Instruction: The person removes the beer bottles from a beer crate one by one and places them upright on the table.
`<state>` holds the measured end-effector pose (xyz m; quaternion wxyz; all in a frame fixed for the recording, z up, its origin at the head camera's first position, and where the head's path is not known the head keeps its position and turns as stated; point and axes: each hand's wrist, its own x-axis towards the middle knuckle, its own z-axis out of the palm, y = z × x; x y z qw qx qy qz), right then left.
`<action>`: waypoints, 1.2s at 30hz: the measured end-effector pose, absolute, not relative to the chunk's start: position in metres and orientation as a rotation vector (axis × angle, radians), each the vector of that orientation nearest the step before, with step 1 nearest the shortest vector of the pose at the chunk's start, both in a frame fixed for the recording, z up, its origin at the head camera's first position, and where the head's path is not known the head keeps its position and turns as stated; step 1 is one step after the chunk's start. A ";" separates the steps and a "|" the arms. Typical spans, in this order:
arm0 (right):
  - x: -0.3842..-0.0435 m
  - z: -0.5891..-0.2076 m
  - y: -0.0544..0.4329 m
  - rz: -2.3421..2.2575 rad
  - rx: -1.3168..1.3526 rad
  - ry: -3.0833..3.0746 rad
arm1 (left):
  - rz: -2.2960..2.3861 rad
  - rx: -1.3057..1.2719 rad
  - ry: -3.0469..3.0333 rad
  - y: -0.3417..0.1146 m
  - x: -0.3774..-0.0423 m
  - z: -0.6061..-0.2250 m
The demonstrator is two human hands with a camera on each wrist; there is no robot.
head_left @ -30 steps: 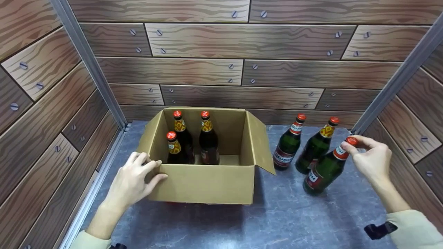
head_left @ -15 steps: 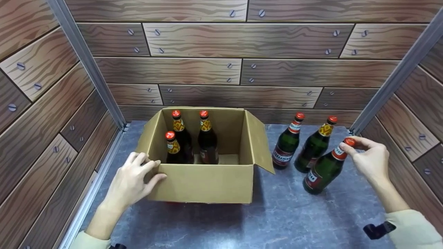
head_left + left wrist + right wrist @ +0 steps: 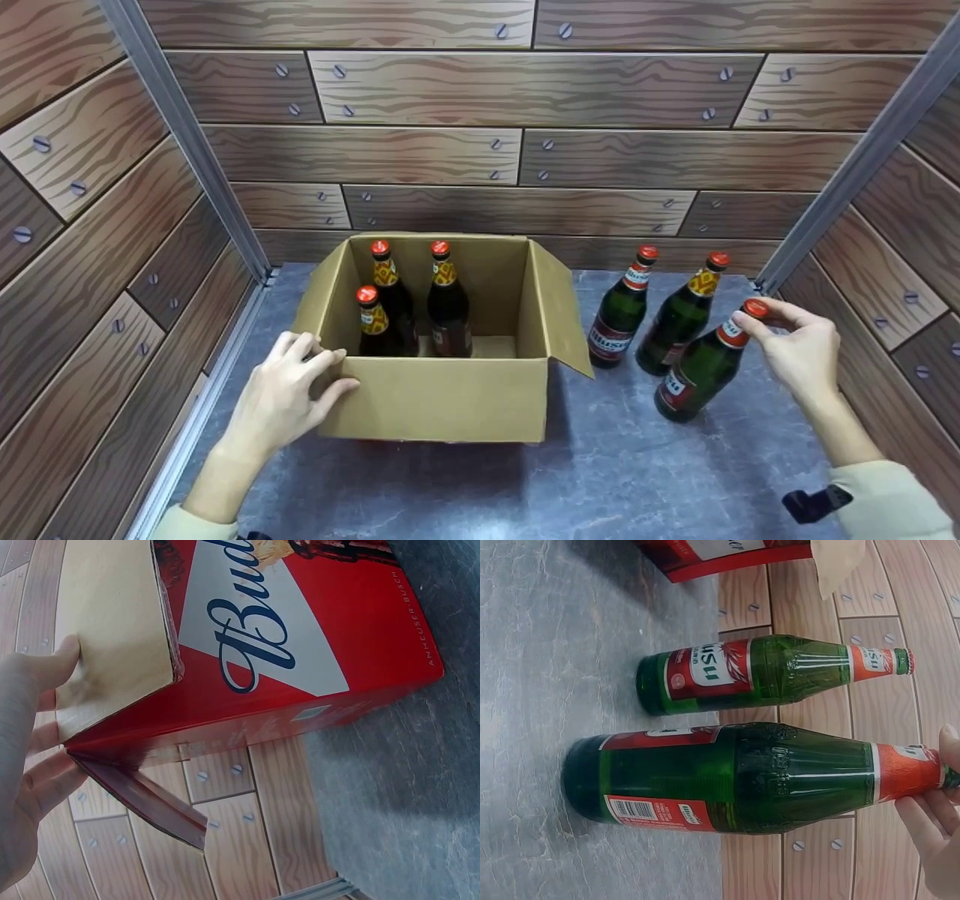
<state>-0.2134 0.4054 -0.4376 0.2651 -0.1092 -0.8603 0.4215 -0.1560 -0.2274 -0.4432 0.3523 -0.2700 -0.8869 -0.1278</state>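
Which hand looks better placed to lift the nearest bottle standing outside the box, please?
The right hand, probably: it pinches that bottle near the top. The left hand holds the box at its near left corner, away from that bottle.

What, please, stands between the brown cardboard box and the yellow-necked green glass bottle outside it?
One red-necked green glass bottle stands there, the head view shows.
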 end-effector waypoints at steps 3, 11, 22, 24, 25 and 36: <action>-0.213 -0.438 0.405 1.166 -0.301 -2.303 | -0.329 -0.697 -2.296 -0.227 -0.156 -0.443; -0.207 -0.434 0.397 1.175 -0.167 -2.092 | -0.331 -0.708 -2.287 -0.227 -0.156 -0.444; -0.208 -0.395 0.338 1.221 0.103 -2.038 | -0.327 -0.696 -2.302 -0.228 -0.155 -0.443; -0.211 -0.391 0.322 1.280 0.152 -2.053 | -0.326 -0.695 -2.303 -0.228 -0.155 -0.443; -0.213 -0.389 0.315 1.314 0.180 -2.060 | -0.325 -0.694 -2.303 -0.228 -0.155 -0.443; -0.228 -0.378 0.238 1.515 0.390 -2.160 | -0.343 -0.699 -2.298 -0.228 -0.155 -0.444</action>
